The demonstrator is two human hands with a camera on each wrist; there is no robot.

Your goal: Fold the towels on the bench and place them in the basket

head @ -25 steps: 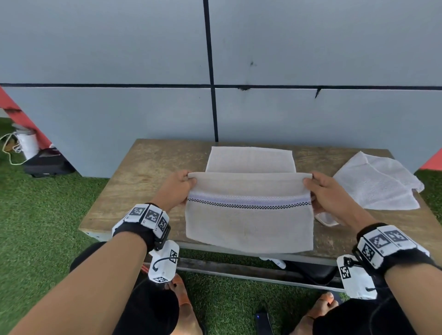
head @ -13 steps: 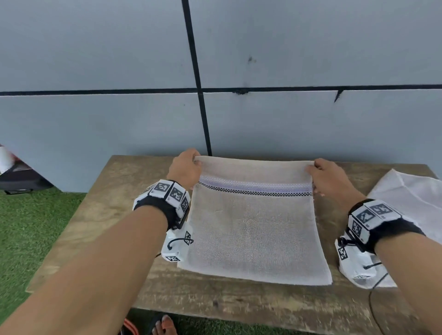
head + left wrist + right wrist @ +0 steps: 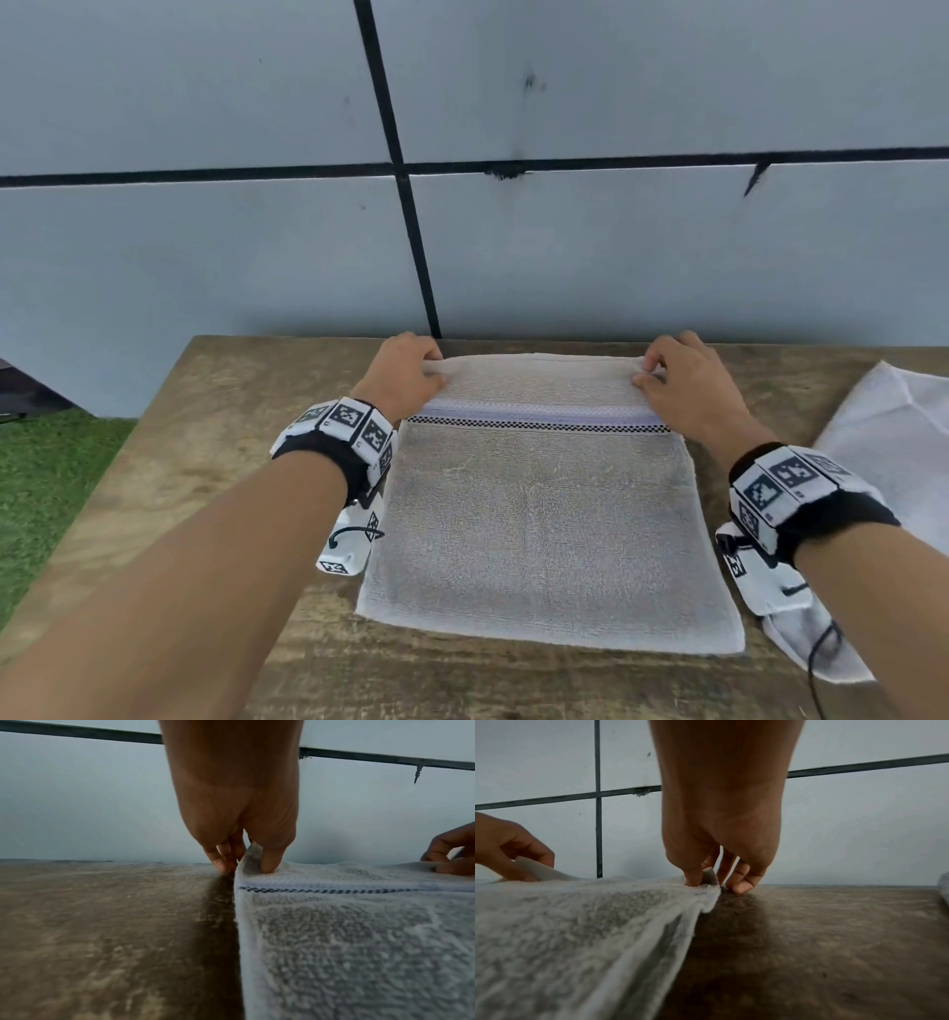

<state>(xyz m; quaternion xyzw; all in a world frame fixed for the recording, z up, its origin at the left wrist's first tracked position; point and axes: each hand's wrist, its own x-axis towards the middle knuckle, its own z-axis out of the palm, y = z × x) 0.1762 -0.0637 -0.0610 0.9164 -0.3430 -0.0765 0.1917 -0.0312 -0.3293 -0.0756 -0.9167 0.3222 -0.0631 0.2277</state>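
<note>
On the wooden bench (image 3: 215, 462) my folded beige towel (image 3: 544, 524) lies flat. Left hand (image 3: 403, 372) and right hand (image 3: 683, 377) each pinch a far corner, up near the wall. White towel (image 3: 893, 437) sits off right.

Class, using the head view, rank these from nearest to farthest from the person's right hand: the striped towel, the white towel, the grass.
1. Striped towel: the right hand pinches its far right corner.
2. White towel: to the right on the bench.
3. Grass: far left, off the bench.
</note>
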